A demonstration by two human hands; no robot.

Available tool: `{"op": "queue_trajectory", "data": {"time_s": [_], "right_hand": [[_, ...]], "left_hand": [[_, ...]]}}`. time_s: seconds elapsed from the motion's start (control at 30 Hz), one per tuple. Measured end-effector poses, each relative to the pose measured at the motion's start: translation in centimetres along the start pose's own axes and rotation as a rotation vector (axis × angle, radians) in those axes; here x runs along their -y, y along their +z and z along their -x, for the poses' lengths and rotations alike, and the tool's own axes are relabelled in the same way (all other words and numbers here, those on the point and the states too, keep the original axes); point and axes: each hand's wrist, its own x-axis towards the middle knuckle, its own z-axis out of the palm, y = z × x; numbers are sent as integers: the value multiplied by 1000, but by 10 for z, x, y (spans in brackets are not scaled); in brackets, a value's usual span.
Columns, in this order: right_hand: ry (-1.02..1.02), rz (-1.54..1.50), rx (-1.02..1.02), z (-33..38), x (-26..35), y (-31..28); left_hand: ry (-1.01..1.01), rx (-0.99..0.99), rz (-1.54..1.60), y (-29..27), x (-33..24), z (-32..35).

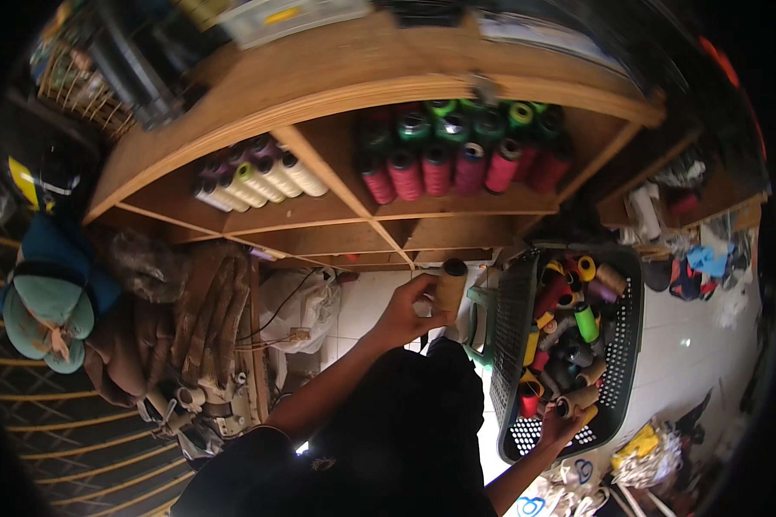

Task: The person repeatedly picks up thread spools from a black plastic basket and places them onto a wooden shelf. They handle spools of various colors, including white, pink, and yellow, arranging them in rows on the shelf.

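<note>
Near wooden shelving [323,177], left grip [405,312] pinches tan spool [451,289] at fingertips [428,283]; right grip [560,427], closure unclear.

No txt or nos. legible, w/ the yellow patch [282,15] on the white box [323,17] & small mark [323,464] on the black shirt [379,439] too blurry/tiny to read.

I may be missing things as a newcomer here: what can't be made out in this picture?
Head view: whatever lies deep in the basket, hidden by the upper spools.
Head view: the far side of the tan spool in the left hand, hidden by its near side.
Head view: the rest of the pale tray, cut off by the upper edge.
</note>
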Motion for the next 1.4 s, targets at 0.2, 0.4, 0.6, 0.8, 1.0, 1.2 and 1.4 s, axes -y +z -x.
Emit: {"op": "queue_trajectory", "data": {"time_s": [0.2,0.4,0.6,0.8,1.0,1.2,1.4], "right_hand": [[-316,562,144,-1,-74,93],[-467,952,418,12,-230,236],[-411,854,581,42,-315,305],[-481,1001,502,51,-312,290],[-495,1067,392,58,-293,263],[-442,1140,403,58,-277,252],[-452,1142,444,49,-273,256]], "left_hand": [[39,-361,-144,-70,11,42],[116,-627,-171,-142,33,68],[251,-778,-339,-168,19,42],[373,-872,-339,-142,0,-25],[329,-976,-358,-132,9,-55],[271,-1040,-260,-127,17,-70],[384,-1100,-412,-132,24,-80]]}}
